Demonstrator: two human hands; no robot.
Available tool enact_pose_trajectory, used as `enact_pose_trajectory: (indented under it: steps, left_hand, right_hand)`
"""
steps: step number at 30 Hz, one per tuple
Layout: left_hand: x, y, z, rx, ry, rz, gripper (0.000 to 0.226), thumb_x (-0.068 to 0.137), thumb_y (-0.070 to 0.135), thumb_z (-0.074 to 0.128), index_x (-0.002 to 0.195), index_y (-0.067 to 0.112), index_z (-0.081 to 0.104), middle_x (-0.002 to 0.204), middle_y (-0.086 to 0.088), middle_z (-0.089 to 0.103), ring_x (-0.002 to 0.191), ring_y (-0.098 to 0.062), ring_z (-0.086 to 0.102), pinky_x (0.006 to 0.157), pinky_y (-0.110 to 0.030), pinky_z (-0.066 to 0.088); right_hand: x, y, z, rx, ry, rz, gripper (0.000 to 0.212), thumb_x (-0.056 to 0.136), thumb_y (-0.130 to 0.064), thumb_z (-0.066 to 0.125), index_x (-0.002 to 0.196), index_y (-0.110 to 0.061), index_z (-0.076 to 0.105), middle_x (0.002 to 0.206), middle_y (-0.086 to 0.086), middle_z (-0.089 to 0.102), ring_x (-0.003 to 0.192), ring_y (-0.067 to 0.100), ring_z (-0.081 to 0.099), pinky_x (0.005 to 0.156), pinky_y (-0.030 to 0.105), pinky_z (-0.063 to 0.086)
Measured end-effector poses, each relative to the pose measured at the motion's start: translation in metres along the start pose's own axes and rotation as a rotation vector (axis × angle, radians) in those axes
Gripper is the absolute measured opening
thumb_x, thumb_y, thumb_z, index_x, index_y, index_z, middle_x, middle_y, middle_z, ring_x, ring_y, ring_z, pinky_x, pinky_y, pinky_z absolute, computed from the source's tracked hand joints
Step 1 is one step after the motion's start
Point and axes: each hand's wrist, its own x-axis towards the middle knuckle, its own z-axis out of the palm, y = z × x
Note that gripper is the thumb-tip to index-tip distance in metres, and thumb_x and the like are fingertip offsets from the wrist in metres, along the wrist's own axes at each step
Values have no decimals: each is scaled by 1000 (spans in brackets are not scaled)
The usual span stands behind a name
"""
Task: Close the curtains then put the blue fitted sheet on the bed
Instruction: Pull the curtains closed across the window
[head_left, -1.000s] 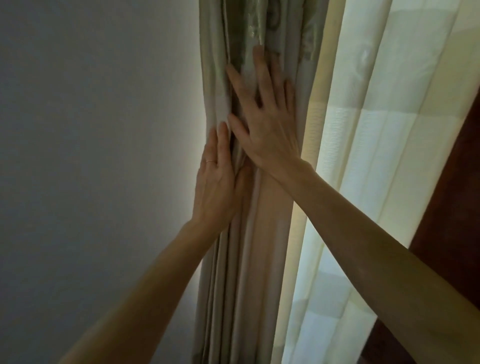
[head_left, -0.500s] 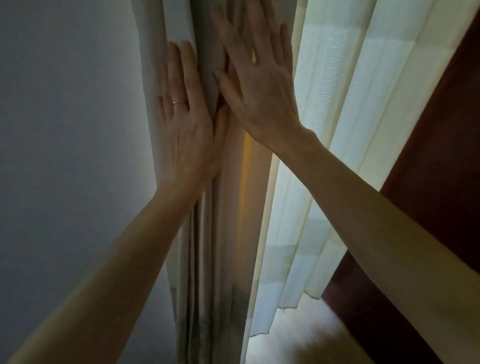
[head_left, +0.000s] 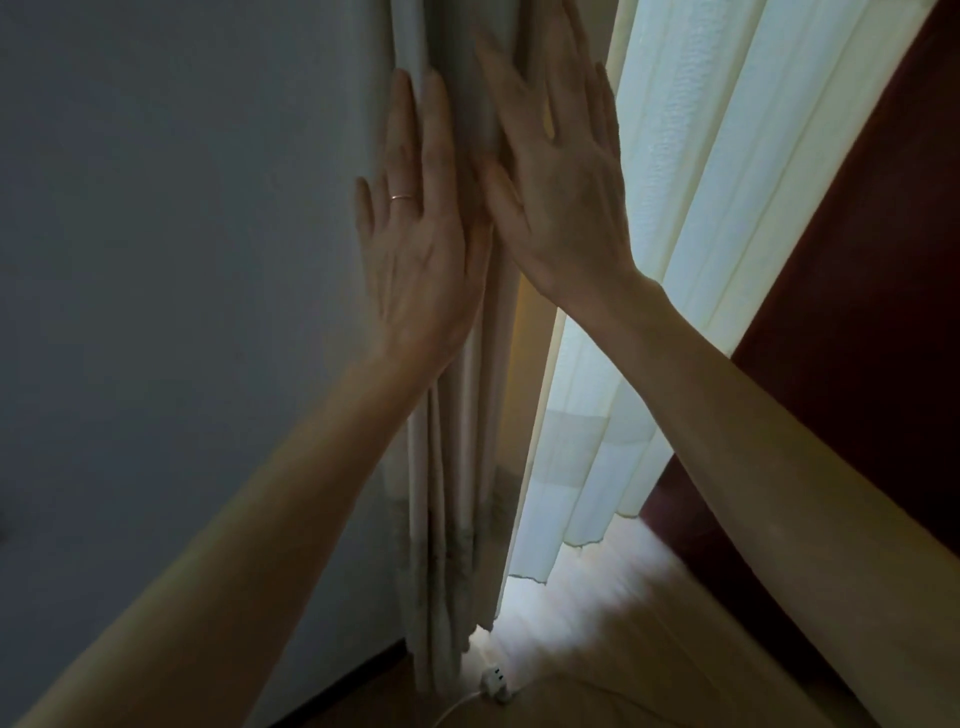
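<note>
A bunched beige curtain (head_left: 452, 457) hangs in folds against the wall corner. My left hand (head_left: 415, 249), wearing a ring, lies flat on its left folds with fingers straight. My right hand (head_left: 561, 192) presses flat on the folds just to the right, fingers spread and pointing up. Neither hand grips the cloth. A pale sheer curtain (head_left: 691, 249) hangs to the right, lit from behind. The bed and the blue fitted sheet are out of sight.
A grey wall (head_left: 182, 312) fills the left. A dark red surface (head_left: 857, 260) stands at the right. Below lie a wooden floor (head_left: 623, 649) and a white plug with cable (head_left: 493, 680) near the curtain's foot.
The view has tilted down, bringing the floor and plug into sight. My left hand went from pinching a fold to lying flat; both hands now rest side by side on the curtain.
</note>
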Motion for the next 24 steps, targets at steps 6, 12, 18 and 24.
enact_pose_trajectory:
  steps: [6,12,18,24]
  left_hand:
    - [-10,-19,-27,-5,-61,-34,64,99,44,28,151,13,6,159,-9,1,144,-20,19,101,-54,38]
    - [-27,-27,-56,159,15,-129,64,99,43,31,151,16,3,159,-8,1,144,-15,16,102,-50,39]
    - [-50,-6,-72,284,86,-213,65,98,32,37,151,16,3,159,-9,1,142,-13,15,106,-46,38]
    - [-81,17,-98,455,147,-293,67,96,26,44,151,14,6,158,-11,3,139,-17,24,103,-41,42]
  right_hand:
    - [0,-32,-8,111,-15,-59,47,97,-30,45,141,-15,42,149,22,32,141,35,27,116,44,23]
    - [-3,-62,-8,360,-90,-149,53,93,-26,50,144,-14,38,152,20,26,143,31,21,116,43,21]
    - [-16,-68,-14,520,-155,-252,54,96,-28,46,146,-13,33,155,20,19,145,31,14,117,45,17]
    - [-32,-84,-29,651,-170,-297,51,97,-30,44,145,-13,36,154,18,22,145,31,14,114,50,20]
